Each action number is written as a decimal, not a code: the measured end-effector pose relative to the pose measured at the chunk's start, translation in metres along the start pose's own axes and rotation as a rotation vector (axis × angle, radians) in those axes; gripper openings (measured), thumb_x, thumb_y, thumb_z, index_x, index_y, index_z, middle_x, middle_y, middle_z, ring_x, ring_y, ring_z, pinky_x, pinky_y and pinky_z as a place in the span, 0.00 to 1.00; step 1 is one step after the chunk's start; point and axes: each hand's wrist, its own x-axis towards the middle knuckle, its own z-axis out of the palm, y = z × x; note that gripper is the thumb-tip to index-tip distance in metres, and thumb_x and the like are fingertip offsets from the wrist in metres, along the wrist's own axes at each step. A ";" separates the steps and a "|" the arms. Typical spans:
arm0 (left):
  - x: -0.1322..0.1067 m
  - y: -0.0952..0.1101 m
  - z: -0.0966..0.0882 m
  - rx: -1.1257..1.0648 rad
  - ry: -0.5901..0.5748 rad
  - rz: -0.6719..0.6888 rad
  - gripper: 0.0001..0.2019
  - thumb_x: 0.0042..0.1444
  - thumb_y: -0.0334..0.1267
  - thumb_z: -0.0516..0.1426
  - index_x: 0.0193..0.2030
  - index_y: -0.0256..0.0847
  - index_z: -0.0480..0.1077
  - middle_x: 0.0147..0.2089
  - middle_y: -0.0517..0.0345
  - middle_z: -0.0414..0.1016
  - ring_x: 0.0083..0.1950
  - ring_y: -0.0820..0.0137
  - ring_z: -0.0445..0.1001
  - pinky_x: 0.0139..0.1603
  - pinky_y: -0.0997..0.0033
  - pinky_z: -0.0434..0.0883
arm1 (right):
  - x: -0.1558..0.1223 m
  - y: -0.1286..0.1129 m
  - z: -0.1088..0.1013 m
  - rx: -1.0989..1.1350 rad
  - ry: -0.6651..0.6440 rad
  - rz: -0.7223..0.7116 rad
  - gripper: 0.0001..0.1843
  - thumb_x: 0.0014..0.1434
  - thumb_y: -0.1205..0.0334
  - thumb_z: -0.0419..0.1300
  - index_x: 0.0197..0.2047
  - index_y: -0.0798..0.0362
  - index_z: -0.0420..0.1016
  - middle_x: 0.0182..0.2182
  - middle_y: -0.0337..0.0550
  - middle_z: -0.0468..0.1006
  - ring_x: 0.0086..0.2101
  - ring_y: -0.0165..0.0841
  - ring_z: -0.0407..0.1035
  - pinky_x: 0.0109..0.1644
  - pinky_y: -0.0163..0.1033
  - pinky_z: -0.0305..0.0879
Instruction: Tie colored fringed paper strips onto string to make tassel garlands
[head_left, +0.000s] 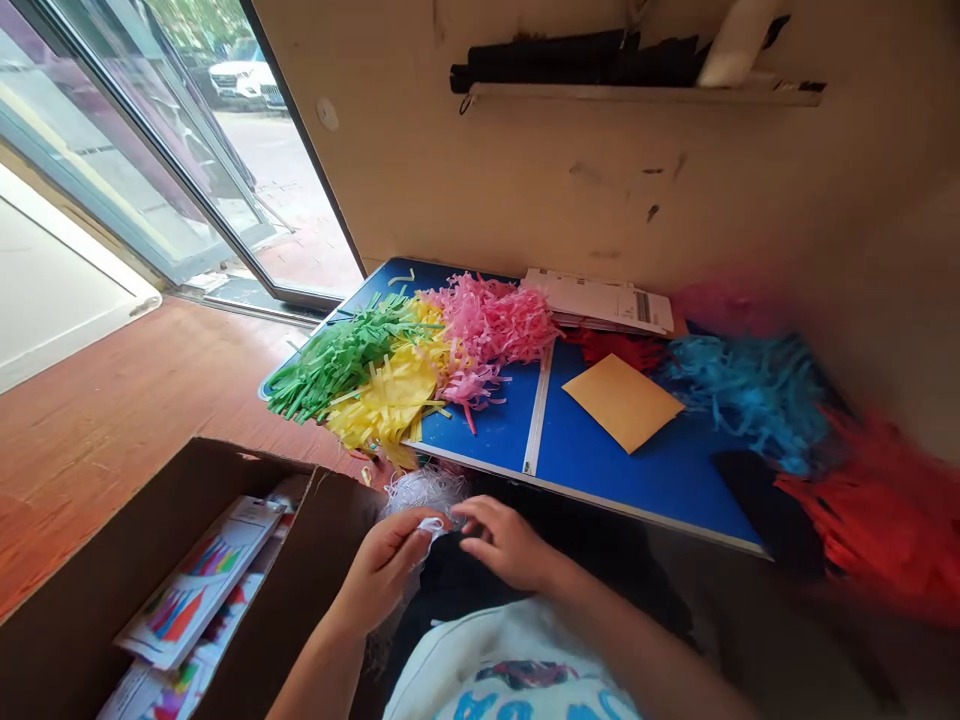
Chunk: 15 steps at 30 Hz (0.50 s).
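My left hand (386,565) is closed in a pinch on a white string (432,527), a short loop of which shows past the thumb. Close by on the right, my right hand (502,540) has its fingers apart and slightly bent, the tips near the loop. Whether a fingertip touches the string is hard to make out. Behind my hands, below the table edge, hangs a tangled bundle of white string (426,490). On the blue table (491,436) lie fringed tissue paper bunches in green (345,355), yellow (394,390) and pink (495,325).
A tan envelope (622,402) lies on the table, with white packets (596,300) behind it. Blue fringe (757,390) and red fringe (892,510) are at the right. A cardboard box (341,510) with printed packages (202,585) stands at left. A glass door (187,150) opens outside.
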 end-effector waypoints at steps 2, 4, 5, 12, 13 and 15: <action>-0.010 0.023 -0.001 -0.097 0.060 0.051 0.18 0.51 0.53 0.62 0.34 0.38 0.79 0.26 0.55 0.71 0.24 0.73 0.61 0.23 0.74 0.58 | 0.021 -0.005 0.015 -0.016 -0.060 -0.010 0.09 0.57 0.67 0.60 0.38 0.50 0.81 0.34 0.39 0.81 0.35 0.32 0.74 0.40 0.35 0.69; -0.017 0.035 -0.005 -0.202 0.132 0.076 0.18 0.49 0.52 0.63 0.33 0.36 0.79 0.24 0.55 0.69 0.23 0.73 0.60 0.23 0.74 0.57 | 0.029 -0.008 0.027 -0.057 -0.066 -0.012 0.07 0.58 0.67 0.60 0.34 0.50 0.80 0.30 0.37 0.81 0.33 0.32 0.74 0.41 0.35 0.67; -0.019 0.038 -0.006 -0.245 0.162 0.083 0.18 0.49 0.52 0.64 0.33 0.36 0.78 0.23 0.56 0.69 0.23 0.74 0.60 0.22 0.74 0.57 | 0.030 -0.009 0.032 -0.099 -0.066 -0.024 0.05 0.56 0.66 0.62 0.36 0.50 0.80 0.33 0.38 0.81 0.33 0.32 0.74 0.41 0.35 0.67; -0.023 0.048 0.002 -0.310 0.292 0.144 0.19 0.49 0.52 0.63 0.35 0.35 0.77 0.20 0.60 0.64 0.21 0.77 0.55 0.21 0.76 0.53 | 0.024 -0.007 0.042 -0.184 -0.108 -0.088 0.08 0.59 0.63 0.61 0.31 0.50 0.81 0.31 0.40 0.82 0.33 0.34 0.75 0.41 0.37 0.66; -0.023 0.050 0.001 -0.324 0.342 0.156 0.19 0.49 0.52 0.64 0.35 0.35 0.76 0.20 0.61 0.63 0.21 0.77 0.55 0.21 0.77 0.53 | 0.023 -0.008 0.037 -0.126 -0.078 -0.082 0.09 0.60 0.62 0.59 0.32 0.50 0.81 0.32 0.40 0.83 0.34 0.34 0.75 0.41 0.37 0.66; -0.023 0.054 -0.006 -0.379 0.432 0.174 0.20 0.46 0.52 0.66 0.33 0.35 0.76 0.18 0.63 0.61 0.21 0.78 0.56 0.21 0.78 0.54 | 0.020 -0.014 0.022 0.010 -0.041 -0.061 0.10 0.60 0.58 0.60 0.32 0.51 0.81 0.33 0.42 0.83 0.35 0.36 0.75 0.42 0.39 0.67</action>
